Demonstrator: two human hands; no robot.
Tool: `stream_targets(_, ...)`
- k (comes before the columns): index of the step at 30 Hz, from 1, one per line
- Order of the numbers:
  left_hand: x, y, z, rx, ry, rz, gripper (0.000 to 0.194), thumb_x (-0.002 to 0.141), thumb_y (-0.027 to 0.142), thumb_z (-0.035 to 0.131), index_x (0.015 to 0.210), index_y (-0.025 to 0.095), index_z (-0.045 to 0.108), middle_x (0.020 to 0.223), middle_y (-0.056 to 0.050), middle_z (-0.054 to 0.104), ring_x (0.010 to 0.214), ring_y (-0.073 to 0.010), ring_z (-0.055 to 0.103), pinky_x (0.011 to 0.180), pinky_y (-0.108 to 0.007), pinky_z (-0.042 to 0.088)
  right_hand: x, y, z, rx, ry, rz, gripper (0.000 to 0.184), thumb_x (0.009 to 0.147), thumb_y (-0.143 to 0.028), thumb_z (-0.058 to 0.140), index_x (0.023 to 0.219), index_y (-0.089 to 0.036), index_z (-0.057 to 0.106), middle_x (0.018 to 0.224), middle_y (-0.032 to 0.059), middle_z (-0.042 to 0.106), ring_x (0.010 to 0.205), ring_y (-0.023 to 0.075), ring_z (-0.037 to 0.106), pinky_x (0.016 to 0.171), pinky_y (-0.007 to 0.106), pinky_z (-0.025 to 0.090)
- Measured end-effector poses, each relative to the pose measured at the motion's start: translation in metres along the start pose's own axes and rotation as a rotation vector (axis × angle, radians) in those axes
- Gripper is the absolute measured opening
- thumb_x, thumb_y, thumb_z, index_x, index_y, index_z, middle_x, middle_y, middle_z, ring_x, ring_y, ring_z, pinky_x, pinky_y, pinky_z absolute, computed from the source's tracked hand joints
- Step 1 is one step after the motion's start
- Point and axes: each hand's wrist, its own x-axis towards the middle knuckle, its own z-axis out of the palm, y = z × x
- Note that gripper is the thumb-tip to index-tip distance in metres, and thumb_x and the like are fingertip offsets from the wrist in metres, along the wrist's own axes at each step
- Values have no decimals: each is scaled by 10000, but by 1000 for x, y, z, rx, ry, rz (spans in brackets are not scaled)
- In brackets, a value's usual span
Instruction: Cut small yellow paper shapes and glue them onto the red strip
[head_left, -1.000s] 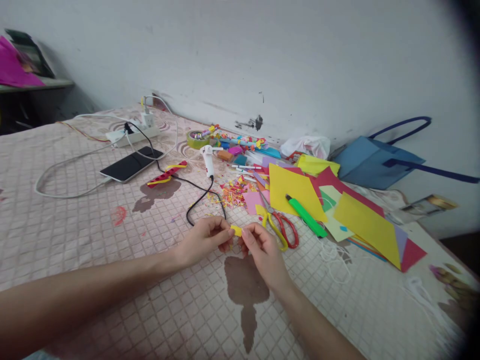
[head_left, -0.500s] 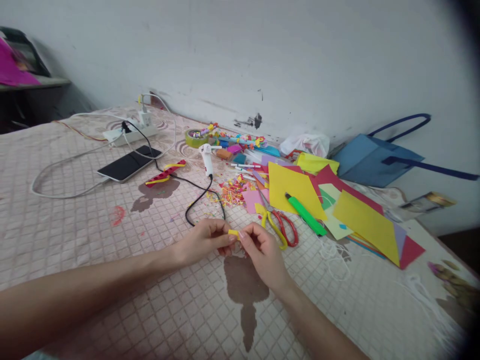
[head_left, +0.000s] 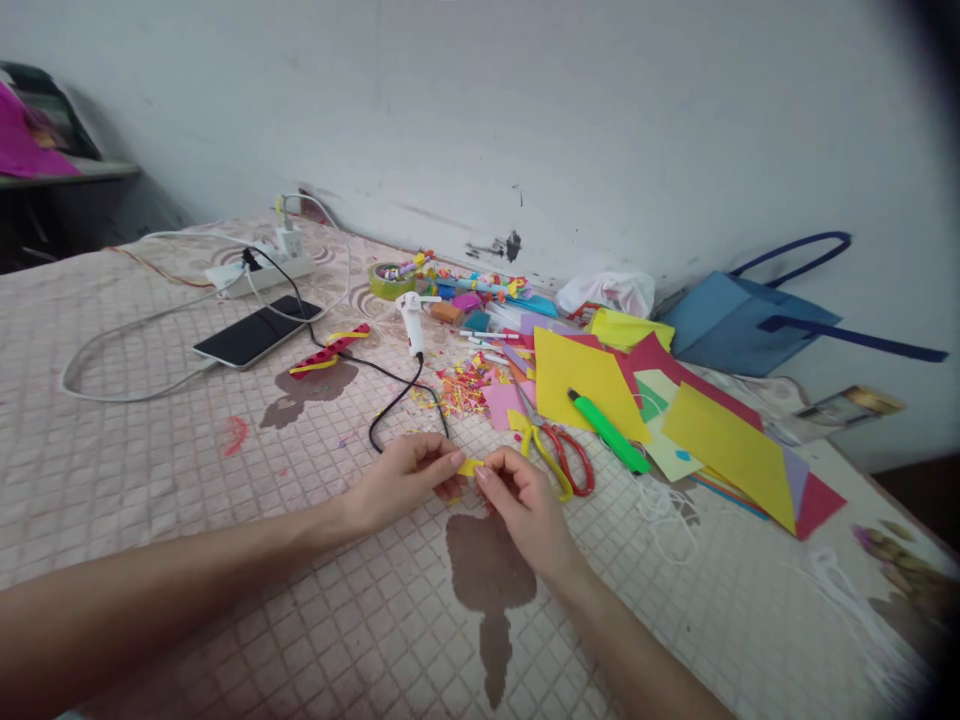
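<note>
Between my two hands is a small yellow paper strip [head_left: 470,467]. My left hand [head_left: 409,480] pinches its left end between thumb and fingers. At the right end, my right hand [head_left: 525,505] grips it the same way. A bit of yellow shows below my left fingers; the rest of the strip is hidden. Just beyond my right hand lie scissors [head_left: 559,455] with yellow and red handles. A white glue gun [head_left: 411,322] stands farther back, its black cord [head_left: 390,400] curling toward my left hand.
Yellow paper sheets [head_left: 731,450], a green cutter [head_left: 609,432] and white string [head_left: 667,515] lie on the right. Paper scraps [head_left: 465,388] are heaped mid-table. On the left are a tablet [head_left: 259,330], a power strip [head_left: 259,270] and a red strip with yellow [head_left: 330,350]. A blue bag [head_left: 750,320] stands back right.
My left fingers have shifted slightly along the yellow paper strip, and a bit of yellow now shows beneath them. Both hands keep their pinch. The view has shifted slightly.
</note>
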Motion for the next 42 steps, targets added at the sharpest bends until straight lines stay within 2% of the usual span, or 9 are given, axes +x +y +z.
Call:
stream_targets(11,0,2,-5,168,5,81,257,858,320,483,715,122,564,627,-16,602,576,-102,555,564,-216,449,3,5,-2,-28,-2,9,211,863,-337,500,713,-189,502,603,-38,458,530,104,420,489,213,342)
stream_targets(15,2,2,-11,463,66,234,188,866,256,470,821,137,609,748,-35,621,673,-123,563,627,-238,450,7,9,-9,-103,62,11,193,856,-312,493,706,-191,497,595,-38,463,526,106,418,483,213,333)
stream_targets(19,2,-2,-15,819,-100,425,147,829,159,520,928,164,628,946,-62,602,875,-171,546,777,-287,435,9,15,-12,-193,61,-23,172,845,-278,498,697,-189,502,611,-32,481,549,111,433,509,221,341)
stream_targets(22,2,-7,-15,909,-189,483,121,821,126,518,882,155,619,982,-72,582,932,-187,521,822,-301,418,9,17,-13,-213,35,-33,163,848,-261,487,700,-192,500,603,-38,469,531,107,421,491,218,326)
stream_targets(26,4,-7,-14,822,-51,432,73,816,197,546,837,151,599,903,-61,595,870,-175,536,772,-284,425,9,15,-13,-195,26,-27,148,848,-252,480,716,-192,506,601,-41,473,515,104,417,483,214,330)
stream_targets(28,4,-4,-13,726,18,363,178,792,305,593,894,159,602,869,-48,610,807,-163,549,690,-258,429,9,12,-12,-176,-1,-26,148,850,-250,484,718,-189,510,604,-40,476,517,102,418,484,211,333)
stream_targets(35,2,0,-8,505,-22,170,231,826,325,506,708,147,595,600,12,569,543,-94,472,500,-200,348,3,1,-2,-158,-83,-63,161,881,-257,466,752,-188,534,609,-45,474,532,98,437,497,202,341)
stream_targets(39,3,1,-9,455,7,145,246,813,338,508,675,144,571,581,11,548,533,-95,455,493,-203,341,7,6,-9,-311,-2,-119,190,895,-275,448,737,-192,514,602,-39,495,536,106,469,515,207,356)
stream_targets(42,7,2,-12,361,28,140,260,803,356,518,653,146,546,590,8,542,549,-96,465,510,-203,355,15,16,-30,-559,154,-114,223,912,-309,397,752,-197,504,618,-27,537,546,116,505,532,214,373)
